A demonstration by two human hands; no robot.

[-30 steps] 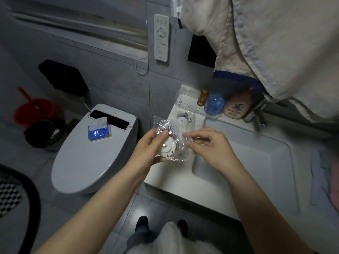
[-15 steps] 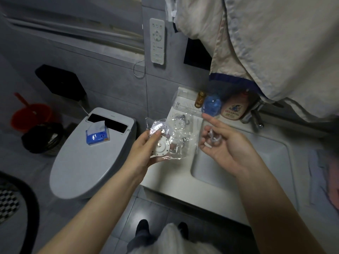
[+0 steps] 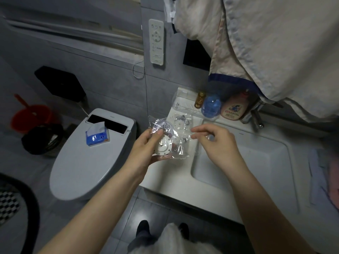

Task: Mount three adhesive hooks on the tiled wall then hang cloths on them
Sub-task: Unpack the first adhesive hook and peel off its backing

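The left hand [image 3: 145,149] and right hand [image 3: 216,143] sit at the centre of the view, over the near left corner of the sink [image 3: 238,180], with a plastic bag of hooks [image 3: 170,140] between them. At 9 o'clock from the hands stands the toilet [image 3: 86,162], a tissue pack [image 3: 97,137] lying on its lid. Farther out at 9 o'clock, on the floor, a bucket [image 3: 31,116] stands behind a bin [image 3: 40,140]. At 12 o'clock a remote panel [image 3: 156,42] hangs on the tiled wall [image 3: 110,74]. At 1 o'clock 3 bottles [image 3: 211,107] stand on the sink's back ledge, beneath hanging cloths [image 3: 275,52].
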